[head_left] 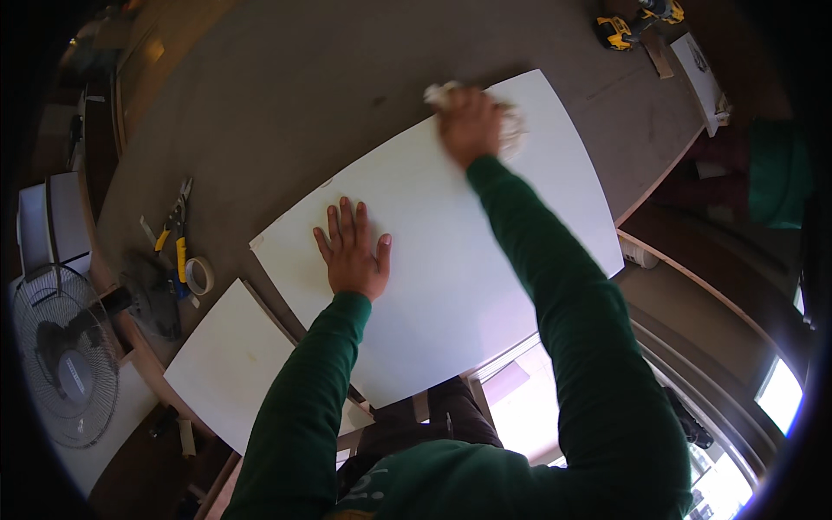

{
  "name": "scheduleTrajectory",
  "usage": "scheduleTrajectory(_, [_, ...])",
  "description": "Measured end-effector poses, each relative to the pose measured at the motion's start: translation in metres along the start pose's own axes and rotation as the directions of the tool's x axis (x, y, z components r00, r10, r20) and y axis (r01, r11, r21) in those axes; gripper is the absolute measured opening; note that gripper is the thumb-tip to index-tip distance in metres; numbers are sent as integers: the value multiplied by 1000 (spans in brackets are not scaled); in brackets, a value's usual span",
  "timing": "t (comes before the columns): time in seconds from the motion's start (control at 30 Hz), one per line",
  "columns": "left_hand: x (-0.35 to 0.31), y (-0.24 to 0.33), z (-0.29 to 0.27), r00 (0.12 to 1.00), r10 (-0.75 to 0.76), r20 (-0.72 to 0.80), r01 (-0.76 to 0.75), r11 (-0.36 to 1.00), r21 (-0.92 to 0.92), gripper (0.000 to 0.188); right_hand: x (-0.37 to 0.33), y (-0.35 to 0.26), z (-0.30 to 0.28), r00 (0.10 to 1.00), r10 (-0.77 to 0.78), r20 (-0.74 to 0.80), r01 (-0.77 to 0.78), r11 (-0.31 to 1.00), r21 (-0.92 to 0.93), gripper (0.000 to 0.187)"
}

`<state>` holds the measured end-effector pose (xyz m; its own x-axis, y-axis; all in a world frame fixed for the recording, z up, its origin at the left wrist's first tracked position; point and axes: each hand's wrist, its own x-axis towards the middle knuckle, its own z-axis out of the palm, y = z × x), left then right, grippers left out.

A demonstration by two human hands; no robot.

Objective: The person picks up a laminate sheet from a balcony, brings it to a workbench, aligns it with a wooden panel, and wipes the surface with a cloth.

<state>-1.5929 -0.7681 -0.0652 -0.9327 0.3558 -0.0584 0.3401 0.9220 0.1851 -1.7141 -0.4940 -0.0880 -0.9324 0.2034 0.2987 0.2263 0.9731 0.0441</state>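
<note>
A large white panel point(433, 260) lies flat on the brown worktable, its near edge reaching to my body. My left hand point(354, 251) rests on its left part, palm down with the fingers spread. Toward the far edge, my right hand point(470, 126) presses a crumpled cream cloth point(513, 130) against the surface. Some of the cloth sticks out past the panel's far edge. The right hand is slightly blurred, and its fingers curl over the cloth.
A second white panel point(232, 360) lies to the left. Near it are yellow-handled pliers point(179, 230), a roll of tape point(199, 276) and a fan point(74, 364). A yellow-and-black cordless drill point(620, 33) stands at the far right, beside a white board point(698, 78).
</note>
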Motion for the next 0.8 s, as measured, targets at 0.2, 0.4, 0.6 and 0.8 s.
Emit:
scheduleTrajectory(0.2, [-4,-7,1,1000,-8,-12,8,999,-31,64,-4,-14,-5,929,-370,-3,358,896,263,37])
scheduleTrajectory(0.4, [5,5,5,999,28,-24,-28,999,-21,65,68,125,28,983,93,-155,-76,991,111,37])
scheduleTrajectory(0.6, [-7,-7,7,1000,-29,7,29,1000,9,64,-58,12,-4,994,-66,-92,88,961,260,46])
scheduleTrajectory(0.8, [-7,-7,0,1000,-18,-25,18,1000,10,62,-81,55,-25,961,-277,12,260,914,310,58])
